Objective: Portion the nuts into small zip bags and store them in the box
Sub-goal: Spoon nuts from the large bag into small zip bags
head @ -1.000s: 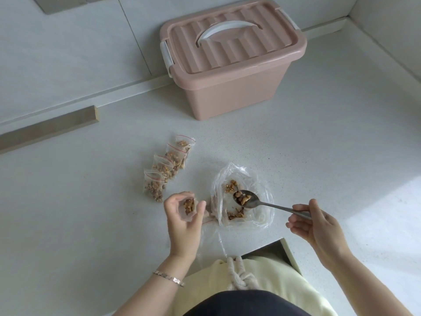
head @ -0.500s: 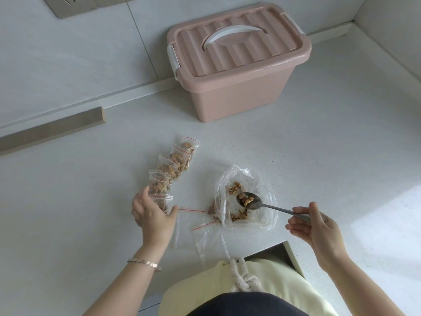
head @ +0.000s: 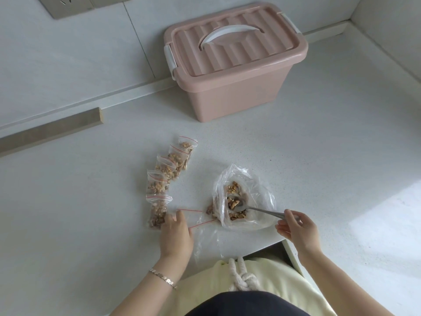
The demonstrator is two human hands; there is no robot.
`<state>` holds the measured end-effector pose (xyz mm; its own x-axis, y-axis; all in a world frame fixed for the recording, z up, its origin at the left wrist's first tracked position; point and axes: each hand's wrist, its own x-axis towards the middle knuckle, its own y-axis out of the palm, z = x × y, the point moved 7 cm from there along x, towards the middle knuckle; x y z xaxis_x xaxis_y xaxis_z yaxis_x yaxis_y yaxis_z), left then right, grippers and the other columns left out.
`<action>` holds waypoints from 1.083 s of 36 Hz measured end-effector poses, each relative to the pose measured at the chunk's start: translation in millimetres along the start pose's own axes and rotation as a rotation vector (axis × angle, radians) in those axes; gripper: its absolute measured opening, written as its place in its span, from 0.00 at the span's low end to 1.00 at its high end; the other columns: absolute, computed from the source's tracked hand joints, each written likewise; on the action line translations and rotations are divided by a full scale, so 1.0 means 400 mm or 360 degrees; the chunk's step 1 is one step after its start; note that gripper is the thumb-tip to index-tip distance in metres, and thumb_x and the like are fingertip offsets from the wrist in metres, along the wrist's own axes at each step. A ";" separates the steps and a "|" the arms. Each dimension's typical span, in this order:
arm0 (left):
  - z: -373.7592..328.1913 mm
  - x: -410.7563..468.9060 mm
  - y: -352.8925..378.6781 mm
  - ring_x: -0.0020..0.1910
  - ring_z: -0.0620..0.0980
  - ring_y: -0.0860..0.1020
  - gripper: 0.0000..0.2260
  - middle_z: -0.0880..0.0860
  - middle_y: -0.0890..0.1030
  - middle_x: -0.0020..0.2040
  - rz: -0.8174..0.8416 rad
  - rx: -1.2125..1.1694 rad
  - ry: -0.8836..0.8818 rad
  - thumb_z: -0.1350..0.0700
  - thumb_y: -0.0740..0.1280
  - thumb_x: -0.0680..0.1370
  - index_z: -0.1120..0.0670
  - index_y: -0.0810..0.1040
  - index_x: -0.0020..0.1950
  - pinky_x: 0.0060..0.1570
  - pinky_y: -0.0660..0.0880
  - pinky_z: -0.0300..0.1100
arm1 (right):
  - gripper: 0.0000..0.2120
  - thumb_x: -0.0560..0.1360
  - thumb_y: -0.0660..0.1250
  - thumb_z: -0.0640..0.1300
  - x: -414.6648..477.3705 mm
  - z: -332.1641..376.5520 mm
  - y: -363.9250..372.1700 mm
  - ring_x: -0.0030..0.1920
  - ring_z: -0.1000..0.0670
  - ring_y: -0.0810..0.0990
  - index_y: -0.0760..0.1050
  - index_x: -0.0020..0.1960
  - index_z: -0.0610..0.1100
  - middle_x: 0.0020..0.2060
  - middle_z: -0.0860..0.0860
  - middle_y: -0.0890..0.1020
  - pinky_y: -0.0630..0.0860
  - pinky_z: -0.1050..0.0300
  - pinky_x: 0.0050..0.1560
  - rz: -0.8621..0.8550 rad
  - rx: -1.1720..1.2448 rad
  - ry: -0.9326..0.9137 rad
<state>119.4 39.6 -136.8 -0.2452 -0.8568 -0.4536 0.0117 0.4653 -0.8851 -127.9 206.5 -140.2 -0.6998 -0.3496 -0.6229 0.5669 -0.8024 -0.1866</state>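
Portioning: your right hand [head: 296, 229] pinches the spoon [head: 262, 210] of walnuts [head: 233, 203] inside the plastic bag [head: 257, 185]. Your left hand [head: 175, 233], fingers relaxed, lies at the empty zip bags [head: 200, 223]. Next, open one. The filled bags [head: 168, 169] lie beside it, and the box [head: 234, 87] is lidded.

The left hand [head: 175, 233] is held palm down with its back to the camera, fingers stretched forward and loosely together. Whether the fingertips pinch anything cannot be told. Its wrist is straight and wears a bracelet [head: 163, 276], and the bare forearm runs in from the lower left. The right hand [head: 297, 229] is turned thumb up with its fingers curled, thumb and forefinger pinching the end of a spoon [head: 262, 210] handle. Its wrist bends slightly, and the bare forearm comes in from the lower right. The two hands are well apart
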 end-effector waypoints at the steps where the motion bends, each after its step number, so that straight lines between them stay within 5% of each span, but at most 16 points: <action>1: 0.005 0.004 0.001 0.58 0.56 0.72 0.18 0.58 0.68 0.60 0.0003 -0.0052 -0.0009 0.56 0.62 0.77 0.58 0.64 0.65 0.55 0.69 0.42 | 0.06 0.76 0.64 0.39 0.004 -0.005 -0.004 0.35 0.46 0.80 0.74 0.50 0.37 0.35 0.42 0.80 0.79 0.66 0.30 -0.0026 -0.0031 -0.0006; 7: 0.017 0.011 -0.002 0.52 0.60 0.75 0.11 0.60 0.74 0.53 0.0027 -0.0300 -0.0089 0.62 0.63 0.76 0.61 0.70 0.58 0.50 0.71 0.47 | 0.09 0.75 0.66 0.40 0.019 -0.022 -0.005 0.36 0.48 0.81 0.76 0.52 0.36 0.36 0.45 0.81 0.80 0.47 0.48 -0.0009 -0.0363 -0.0061; 11: 0.025 0.014 -0.012 0.44 0.54 0.76 0.13 0.53 0.75 0.42 -0.0032 -0.0675 -0.0157 0.65 0.64 0.74 0.58 0.72 0.59 0.42 0.69 0.41 | 0.15 0.75 0.67 0.43 0.020 -0.008 -0.003 0.39 0.48 0.81 0.73 0.59 0.37 0.42 0.47 0.80 0.77 0.52 0.46 0.0037 -0.0490 -0.0096; 17: -0.008 -0.004 -0.101 0.39 0.50 0.75 0.11 0.47 0.75 0.38 -0.0274 -0.0964 0.0017 0.66 0.66 0.73 0.57 0.75 0.54 0.43 0.72 0.41 | 0.20 0.73 0.69 0.45 -0.032 0.094 0.002 0.62 0.47 0.67 0.70 0.63 0.45 0.60 0.46 0.70 0.70 0.48 0.62 -0.0132 -0.0973 -0.0617; 23: -0.059 -0.038 -0.240 0.36 0.48 0.74 0.09 0.50 0.76 0.37 -0.0701 -0.1001 0.0364 0.67 0.69 0.72 0.58 0.77 0.50 0.41 0.67 0.32 | 0.12 0.72 0.70 0.42 -0.140 0.226 0.126 0.53 0.54 0.73 0.77 0.55 0.44 0.52 0.56 0.72 0.67 0.65 0.53 0.0186 -0.0978 -0.1152; 26: -0.096 -0.055 -0.289 0.37 0.48 0.74 0.10 0.49 0.76 0.37 -0.0815 -0.0978 0.0602 0.69 0.70 0.71 0.59 0.77 0.49 0.43 0.67 0.27 | 0.14 0.72 0.70 0.44 -0.179 0.272 0.192 0.50 0.65 0.72 0.76 0.57 0.46 0.51 0.61 0.72 0.67 0.73 0.51 0.0375 -0.0826 -0.1198; 30: -0.148 -0.062 -0.305 0.39 0.41 0.73 0.12 0.43 0.74 0.38 -0.0721 -0.1043 0.0895 0.66 0.70 0.71 0.53 0.76 0.50 0.46 0.68 0.25 | 0.20 0.72 0.70 0.47 -0.196 0.301 0.257 0.54 0.62 0.72 0.72 0.63 0.50 0.54 0.61 0.73 0.65 0.75 0.54 0.0586 -0.0775 -0.1084; 33: -0.181 -0.068 -0.298 0.41 0.41 0.73 0.14 0.46 0.76 0.39 -0.0651 -0.0943 0.1084 0.68 0.70 0.69 0.52 0.76 0.48 0.47 0.67 0.24 | 0.11 0.72 0.70 0.45 -0.196 0.315 0.268 0.45 0.61 0.78 0.78 0.54 0.48 0.42 0.61 0.79 0.71 0.72 0.48 0.0663 -0.0733 -0.1037; 37: -0.188 -0.081 -0.294 0.39 0.43 0.72 0.06 0.51 0.75 0.41 -0.0709 -0.0895 0.0910 0.66 0.71 0.69 0.57 0.79 0.42 0.44 0.66 0.23 | 0.02 0.71 0.71 0.41 -0.180 0.307 0.236 0.40 0.63 0.79 0.82 0.43 0.46 0.35 0.64 0.79 0.74 0.72 0.41 0.0497 -0.0689 -0.0992; 39: -0.193 -0.084 -0.281 0.35 0.42 0.73 0.03 0.51 0.76 0.39 -0.0443 -0.1197 0.0690 0.61 0.71 0.72 0.56 0.79 0.40 0.39 0.68 0.25 | 0.04 0.71 0.71 0.41 -0.176 0.298 0.214 0.41 0.62 0.79 0.81 0.41 0.50 0.36 0.62 0.81 0.75 0.70 0.43 0.0381 -0.0607 -0.0953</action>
<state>51.7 33.4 -14.1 -0.4889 -0.8721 -0.0202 -0.7007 0.4064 -0.5863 -81.8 104.6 -21.7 -0.5936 -0.7844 -0.1799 0.7684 -0.4860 -0.4163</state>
